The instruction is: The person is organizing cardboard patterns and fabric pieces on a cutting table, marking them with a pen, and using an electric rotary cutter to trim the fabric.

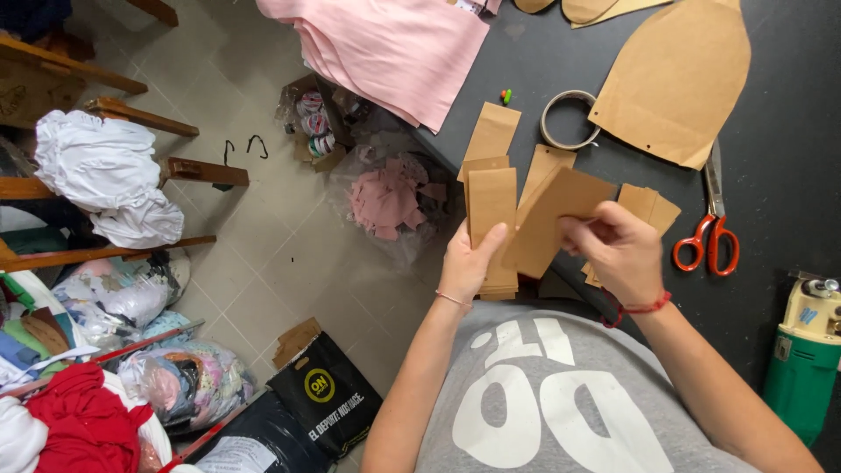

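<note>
Seen from a head camera looking down over a grey printed shirt; left hand, just left of centre, grip closed around a stack of brown card pattern pieces, thumb pressed on the front face, stack held upright over the near edge of a dark tabletop; right hand, at about three o'clock from the stack, grip pinched on a single brown card piece tilted against the stack and overlapping its right side; more loose card pieces lying flat on the tabletop at twelve o'clock of the hands, another small pile just behind the right hand; roll of clear tape further up, touching a large brown paper pattern at one o'clock; red-handled scissors at three o'clock, well clear of the hands; pink fabric draped over the tabletop edge at eleven o'clock; green power tool at four o'clock; bag of pink scraps on the tiled floor at nine o'clock; judged as sorting or gathering, single piece being matched to the stack; next move likely calling for edges squared up and the left thumb lifted briefly to let the piece in.
</note>
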